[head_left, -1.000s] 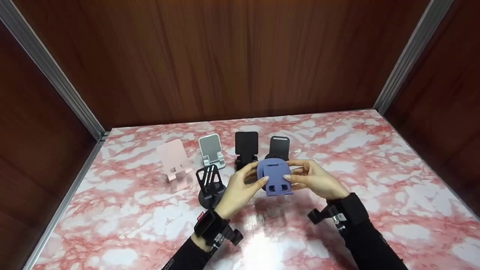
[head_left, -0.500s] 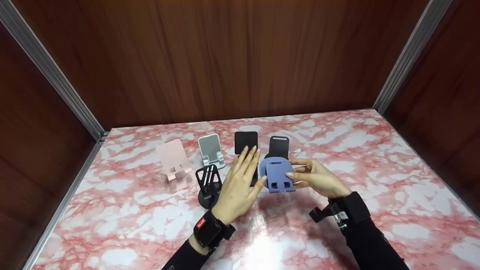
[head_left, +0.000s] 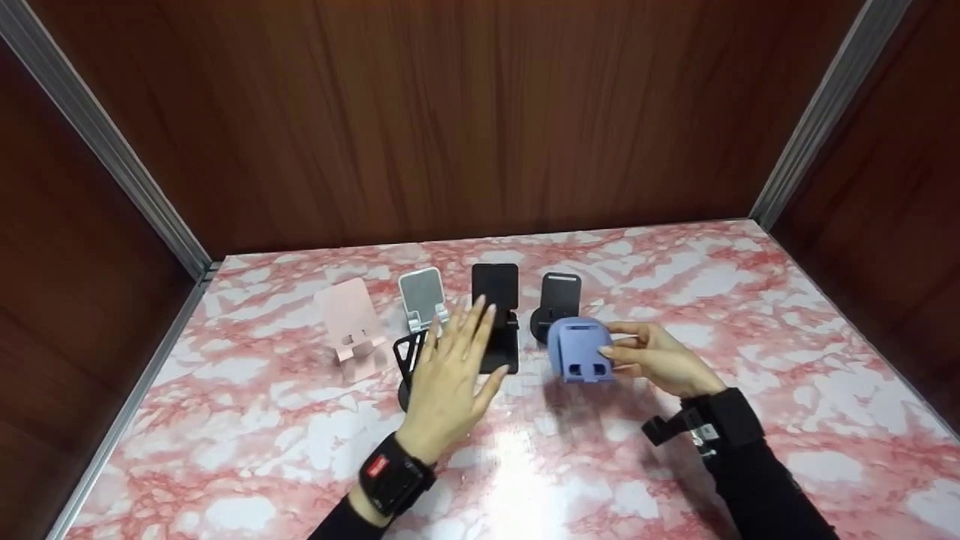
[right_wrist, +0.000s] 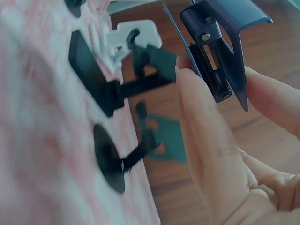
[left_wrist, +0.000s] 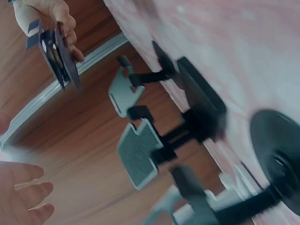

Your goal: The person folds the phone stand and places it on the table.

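My right hand pinches a folded purple phone stand by its right edge, above the table. In the right wrist view the thumb and fingers clasp the two plates of this stand, which looks dark blue there, its hinge between them. My left hand is spread with straight fingers and holds nothing. It hovers in front of a slotted black phone stand, partly covering it. Just beyond its fingertips stands a black phone stand with a square plate. A dark grey phone stand rises behind the purple one.
A white and grey phone stand and a pink phone stand stand at the left of the group. The pink marbled table ends at a brown wood-grain panel, with metal posts at both corners.
The left hand has let go of the purple phone stand, straightened its fingers and moved left. The right hand, keeping its grip, has carried that stand a little to the right.
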`<state>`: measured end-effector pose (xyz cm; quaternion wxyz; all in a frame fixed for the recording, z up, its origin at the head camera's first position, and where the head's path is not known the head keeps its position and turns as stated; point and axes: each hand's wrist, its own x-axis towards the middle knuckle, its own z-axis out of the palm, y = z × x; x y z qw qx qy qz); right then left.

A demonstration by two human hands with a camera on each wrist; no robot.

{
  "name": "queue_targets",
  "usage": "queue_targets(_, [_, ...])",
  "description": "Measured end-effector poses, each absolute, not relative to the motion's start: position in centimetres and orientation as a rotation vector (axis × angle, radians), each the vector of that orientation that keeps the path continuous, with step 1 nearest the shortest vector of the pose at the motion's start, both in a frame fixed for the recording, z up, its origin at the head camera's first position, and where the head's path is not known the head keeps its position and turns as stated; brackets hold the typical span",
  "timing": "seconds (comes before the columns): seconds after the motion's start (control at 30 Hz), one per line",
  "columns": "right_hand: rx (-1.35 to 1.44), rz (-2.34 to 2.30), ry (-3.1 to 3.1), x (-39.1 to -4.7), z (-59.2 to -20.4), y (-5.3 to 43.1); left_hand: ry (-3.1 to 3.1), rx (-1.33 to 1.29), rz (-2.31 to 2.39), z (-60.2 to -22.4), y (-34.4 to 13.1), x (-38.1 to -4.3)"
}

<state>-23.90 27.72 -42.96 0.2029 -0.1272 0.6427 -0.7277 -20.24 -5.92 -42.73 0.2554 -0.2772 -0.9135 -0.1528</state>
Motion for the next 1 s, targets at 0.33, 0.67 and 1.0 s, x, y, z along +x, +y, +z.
queue_targets(0.33, [-0.231, -2.048, 1.812, -24.8, -44.1, 32.3, -2.479, -0.642, -0.396, -43.5, -10.1, -19.8])
queue_targets(0.67, [-0.056, -1.953, 1.925, -26.2, -44.4, 35.3, -2.416, -0.552, -0.387, -44.6, -13.0, -19.3])
queue_targets(1.0, [0.007, -1.667, 2.22, -27.6, -43.9, 37.6, -2.4, -0.506, -0.397, -45.0, -14.5, -19.4])
